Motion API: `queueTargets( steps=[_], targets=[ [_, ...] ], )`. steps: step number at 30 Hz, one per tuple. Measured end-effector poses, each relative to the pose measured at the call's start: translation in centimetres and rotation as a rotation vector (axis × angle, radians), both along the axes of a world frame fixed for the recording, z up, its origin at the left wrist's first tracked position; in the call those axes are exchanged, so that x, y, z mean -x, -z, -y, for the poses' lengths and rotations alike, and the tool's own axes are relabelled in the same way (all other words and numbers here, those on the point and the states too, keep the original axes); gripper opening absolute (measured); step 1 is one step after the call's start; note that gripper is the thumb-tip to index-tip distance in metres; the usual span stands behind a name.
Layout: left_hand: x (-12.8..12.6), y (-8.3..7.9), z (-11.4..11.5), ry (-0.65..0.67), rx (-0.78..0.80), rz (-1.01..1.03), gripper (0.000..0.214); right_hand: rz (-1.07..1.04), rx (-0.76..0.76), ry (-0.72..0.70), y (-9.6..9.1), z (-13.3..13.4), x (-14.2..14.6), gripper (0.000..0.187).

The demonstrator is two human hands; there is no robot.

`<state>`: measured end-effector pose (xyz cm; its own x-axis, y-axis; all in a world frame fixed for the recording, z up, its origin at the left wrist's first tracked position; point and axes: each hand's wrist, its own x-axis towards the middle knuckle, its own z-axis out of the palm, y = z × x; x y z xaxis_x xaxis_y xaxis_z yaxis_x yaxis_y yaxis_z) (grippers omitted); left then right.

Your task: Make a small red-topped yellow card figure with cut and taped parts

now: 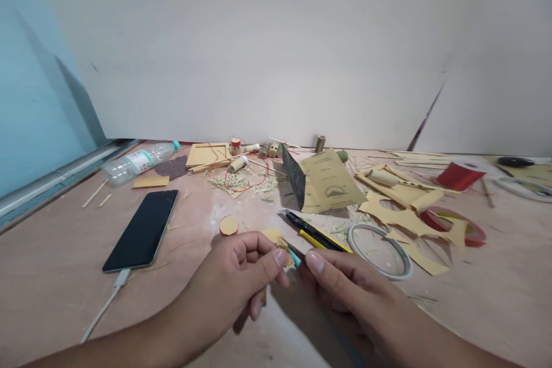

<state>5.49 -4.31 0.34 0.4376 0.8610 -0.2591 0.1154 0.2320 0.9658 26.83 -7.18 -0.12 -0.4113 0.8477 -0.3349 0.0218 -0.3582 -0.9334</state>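
My left hand [248, 276] is closed, with thumb and forefinger pinched together; whatever lies between them is too small to make out. Close to its right, my right hand [349, 299] grips a thin dark pointed tool [295, 249], its tip directed at the left fingertips. A bit of blue [295, 259] shows by the right fingers, its kind unclear. Just beyond the hands lies a black and yellow utility knife [317, 231], blade out. A small round piece with a red edge [229, 225] sits beyond my left hand, near a yellowish scrap [272, 236].
A phone [141, 231] with a white cable and a plastic bottle [140, 162] lie left. Folded sandpaper [330, 181] stands mid-table. At right are a tape roll [407, 267], cut card [397, 215], red tape [476, 236] and a red thread spool [460, 176]. Shavings [259, 184] litter the back.
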Motion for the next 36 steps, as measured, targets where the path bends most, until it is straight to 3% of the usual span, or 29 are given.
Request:
queueTargets(
  steps=[24,36],
  targets=[
    [-0.63,-0.31,0.28,-0.003,-0.012,-0.010,0.035,-0.051,0.041,-0.001,0.05,0.09,0.66,0.062],
    [-0.48,-0.13,0.23,0.005,-0.004,-0.045,0.037,0.020,-0.011,0.008,-0.02,0.12,0.51,0.061]
  ],
)
